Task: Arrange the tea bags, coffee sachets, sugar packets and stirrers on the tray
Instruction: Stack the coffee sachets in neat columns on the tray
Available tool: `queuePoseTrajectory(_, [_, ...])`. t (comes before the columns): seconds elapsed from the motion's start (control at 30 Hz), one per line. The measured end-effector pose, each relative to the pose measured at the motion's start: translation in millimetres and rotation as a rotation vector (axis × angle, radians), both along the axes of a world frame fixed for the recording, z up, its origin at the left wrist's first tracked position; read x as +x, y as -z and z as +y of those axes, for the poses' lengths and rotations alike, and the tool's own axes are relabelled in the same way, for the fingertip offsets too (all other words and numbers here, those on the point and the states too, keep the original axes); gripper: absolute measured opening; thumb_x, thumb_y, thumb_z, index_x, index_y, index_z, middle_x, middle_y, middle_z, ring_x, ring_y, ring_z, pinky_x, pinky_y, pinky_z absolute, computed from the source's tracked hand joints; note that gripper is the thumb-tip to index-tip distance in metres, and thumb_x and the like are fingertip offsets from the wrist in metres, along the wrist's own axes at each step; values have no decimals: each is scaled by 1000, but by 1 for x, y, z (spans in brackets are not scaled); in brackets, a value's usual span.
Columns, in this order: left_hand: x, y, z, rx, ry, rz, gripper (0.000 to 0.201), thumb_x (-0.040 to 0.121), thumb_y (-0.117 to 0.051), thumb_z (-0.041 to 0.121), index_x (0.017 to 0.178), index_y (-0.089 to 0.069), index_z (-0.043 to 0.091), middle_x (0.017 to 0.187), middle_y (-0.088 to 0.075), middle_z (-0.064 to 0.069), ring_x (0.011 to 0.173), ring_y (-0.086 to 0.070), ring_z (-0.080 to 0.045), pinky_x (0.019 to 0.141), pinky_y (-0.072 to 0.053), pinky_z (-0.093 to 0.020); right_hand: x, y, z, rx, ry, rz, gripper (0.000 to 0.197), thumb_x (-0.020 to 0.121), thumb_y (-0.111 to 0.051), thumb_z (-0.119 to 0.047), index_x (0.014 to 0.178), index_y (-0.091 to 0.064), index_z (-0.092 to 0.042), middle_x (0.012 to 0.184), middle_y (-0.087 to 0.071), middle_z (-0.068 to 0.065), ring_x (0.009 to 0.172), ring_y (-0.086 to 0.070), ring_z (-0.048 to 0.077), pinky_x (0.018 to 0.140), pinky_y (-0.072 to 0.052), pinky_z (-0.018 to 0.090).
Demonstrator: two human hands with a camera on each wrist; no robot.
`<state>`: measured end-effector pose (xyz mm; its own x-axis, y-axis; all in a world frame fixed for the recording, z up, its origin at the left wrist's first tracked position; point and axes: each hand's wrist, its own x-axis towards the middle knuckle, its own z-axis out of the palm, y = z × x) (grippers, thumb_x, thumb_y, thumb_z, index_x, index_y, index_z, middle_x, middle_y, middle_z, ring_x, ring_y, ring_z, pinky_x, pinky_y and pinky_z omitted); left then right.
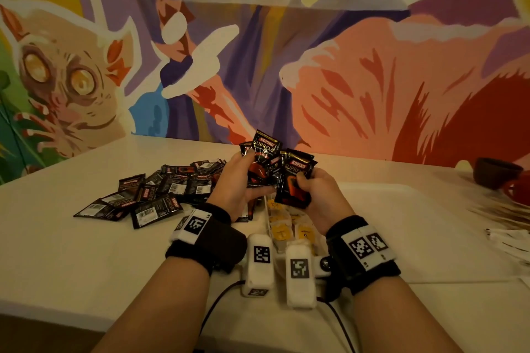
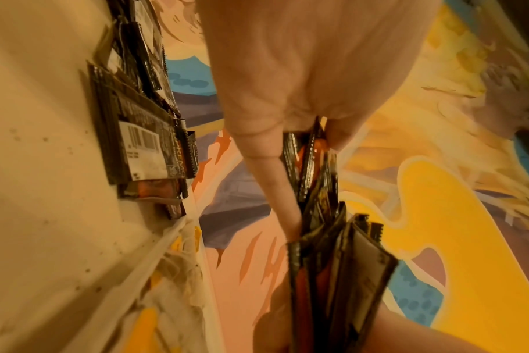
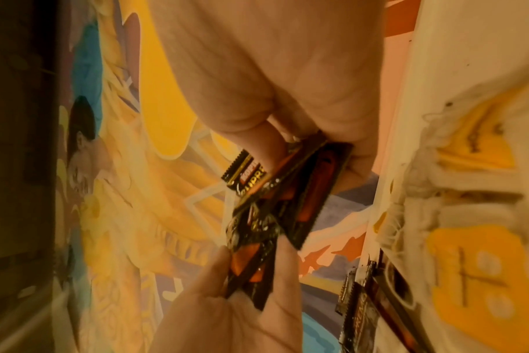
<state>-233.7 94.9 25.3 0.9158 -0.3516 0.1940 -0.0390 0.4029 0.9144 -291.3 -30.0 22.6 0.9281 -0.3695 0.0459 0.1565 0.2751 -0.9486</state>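
Both hands were raised above the white tray (image 1: 401,198) — the left hand (image 1: 241,180) gripped several black coffee sachets (image 1: 262,163), the right hand (image 1: 318,195) pinched about two more; exact counts unclear. Loose sachets (image 1: 149,195) — over a dozen — lay on the table (image 1: 86,252), left.

I see my left hand (image 1: 240,180) and right hand (image 1: 318,198) raised together above the white table (image 1: 86,252), each gripping a fan of black coffee sachets (image 1: 265,149). A loose heap of sachets (image 1: 155,189) lies on the table to the left. Below my hands, yellow-tagged tea bags (image 1: 282,231) sit at the near left end of the white tray (image 1: 401,209). A dark cup (image 1: 494,176) stands far right, before the painted wall (image 1: 286,51).
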Motion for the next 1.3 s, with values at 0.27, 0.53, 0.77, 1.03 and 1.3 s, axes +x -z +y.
queuePoseTrajectory(0.27, [-3, 3, 0, 86, 25, -148, 32, 95, -50, 6, 125, -50, 17, 112, -66, -3, 95, -67, -13, 71, -59, -32, -4, -2, -2, 310, -162, -104, 34, 96, -37, 0, 128, -48, -3, 110, -62, 15, 93, -62, 24, 61, -58, 29])
queuePoseTrajectory(0.53, [-7, -2, -3, 62, 197, 6, 44, 100, -33, 39, 133, -47, 15, 127, -60, -10, 118, -57, -25, 96, -46, -41, -3, -2, 2, 225, -123, -49, 31, 97, -38, -2, 124, -51, -6, 119, -59, 17, 103, -58, 30, 77, -52, 45])
queuePoseTrajectory(0.77, [-13, -6, 3, -93, 376, 132, 39, 87, -48, 43, 109, -64, 16, 106, -69, -10, 98, -65, -20, 99, -43, -40, -3, -12, 16, 118, -81, -116, 28, 97, -37, 2, 118, -53, -7, 98, -64, 7, 86, -61, 19, 75, -52, 37])
queuePoseTrajectory(1.03, [-19, -12, 5, -229, 350, 263, 31, 94, -48, 33, 105, -64, 10, 103, -68, -14, 100, -62, -25, 99, -43, -40, 20, -25, 30, -768, 199, 238, 23, 84, -57, -28, 106, -51, -23, 118, -43, 3, 112, -38, 24, 94, -40, 38])
queuePoseTrajectory(1.3, [-7, -8, 12, -354, 264, 333, 42, 85, -57, 48, 116, -63, 20, 101, -68, -5, 89, -62, -17, 78, -52, -33, 6, -57, 11, -1443, -189, -114, 57, 83, -63, -46, 128, -40, -20, 131, -39, 0, 120, -34, 17, 100, -32, 34])
